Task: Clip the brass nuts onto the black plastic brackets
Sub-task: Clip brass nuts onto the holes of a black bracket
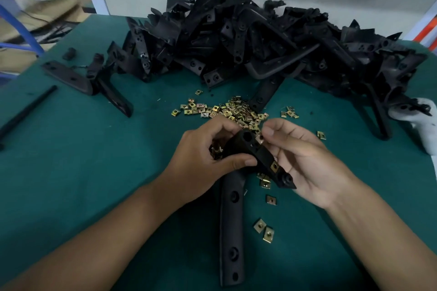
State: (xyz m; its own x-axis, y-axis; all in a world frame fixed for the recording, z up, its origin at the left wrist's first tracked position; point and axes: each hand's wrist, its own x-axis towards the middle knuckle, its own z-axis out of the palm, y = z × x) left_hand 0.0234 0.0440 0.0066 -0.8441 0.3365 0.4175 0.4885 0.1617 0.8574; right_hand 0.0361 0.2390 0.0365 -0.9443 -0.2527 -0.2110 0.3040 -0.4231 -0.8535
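My left hand (201, 156) grips a black plastic bracket (250, 149) at its bend, with several brass nuts (216, 150) tucked in the palm. The bracket's long arm (231, 231) runs down toward me over the green table. My right hand (300, 160) pinches a brass nut (260, 138) against the bracket's upper edge, its palm behind the short arm. One brass nut (274, 166) sits clipped on that short arm. A loose heap of brass nuts (234, 111) lies just beyond my hands.
A large pile of black brackets (260, 38) fills the back of the green table (94, 160). Two separate brackets (94, 80) and a black rod (26, 113) lie at the left. Stray nuts (264, 229) lie beside the long arm. A white cloth (423, 120) sits at the right edge.
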